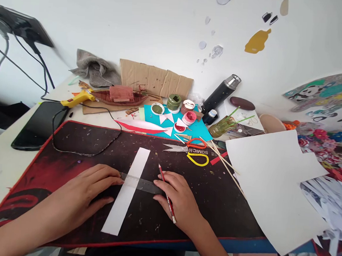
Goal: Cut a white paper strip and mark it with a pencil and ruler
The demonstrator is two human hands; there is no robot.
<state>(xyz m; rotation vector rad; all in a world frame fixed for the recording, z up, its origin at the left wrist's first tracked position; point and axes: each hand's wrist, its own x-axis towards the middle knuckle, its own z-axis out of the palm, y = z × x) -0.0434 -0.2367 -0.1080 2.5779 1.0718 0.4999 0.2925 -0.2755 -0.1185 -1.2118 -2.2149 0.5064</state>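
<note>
A strip of white paper (120, 210) lies slanted on the dark mat between my hands. Across it rests a clear plastic ruler (147, 186). The fingers of my left hand (90, 188) grip the ruler's left end. My right hand (181, 200) has its thumb and fingertips at the right end, covering it. Tucked between the fingers of that hand is a red and black pencil (167, 193), its point facing away from me. Beyond my right hand are scissors (191, 149) with one orange and one yellow handle loop.
At the back stand a small model boat (119, 96), a yellow glue gun (79, 98), several paint pots (174, 102) and a black flask (221, 94). A phone (39, 125) lies left. Large white paper (271, 188) covers the mat's right side, near thin sticks (227, 162).
</note>
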